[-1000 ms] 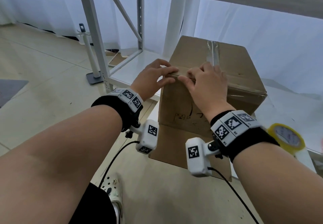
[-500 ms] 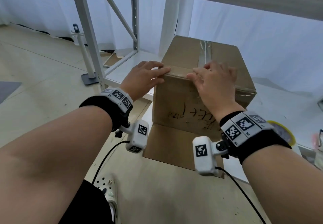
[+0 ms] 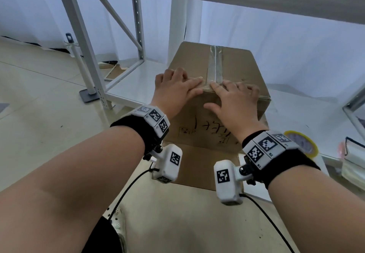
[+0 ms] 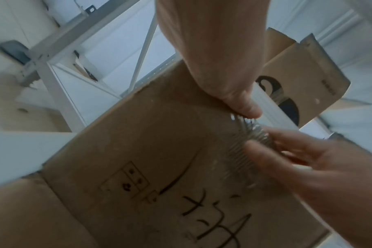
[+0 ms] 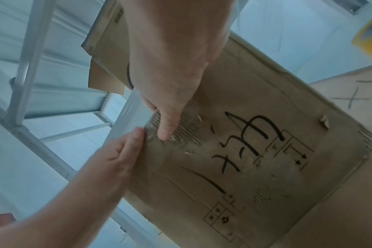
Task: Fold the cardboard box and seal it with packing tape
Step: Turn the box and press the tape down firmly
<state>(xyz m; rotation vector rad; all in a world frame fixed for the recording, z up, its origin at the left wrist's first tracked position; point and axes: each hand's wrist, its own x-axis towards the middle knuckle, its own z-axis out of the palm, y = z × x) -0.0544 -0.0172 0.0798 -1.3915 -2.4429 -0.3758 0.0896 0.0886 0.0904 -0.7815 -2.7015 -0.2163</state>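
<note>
White curtains hang behind a grey metal shelf frame (image 3: 83,41) at the left, its low white shelf (image 3: 138,83) reaching toward the middle. On that shelf stands the cardboard box (image 3: 233,69), closed on top, with a strip of clear packing tape (image 3: 215,63) along its centre seam and down over the near top edge. The left hand (image 3: 175,92) lies flat on the near left top edge, fingers straight and close together, fingertips touching the tape end. Just beside it, the right hand (image 3: 235,102) rests over the same edge, fingers spread on the top and thumb pressing the wrinkled tape onto the front face, above black handwriting. Further right, a yellow tape roll (image 3: 302,144) lies on the white surface, near the right wrist.
</note>
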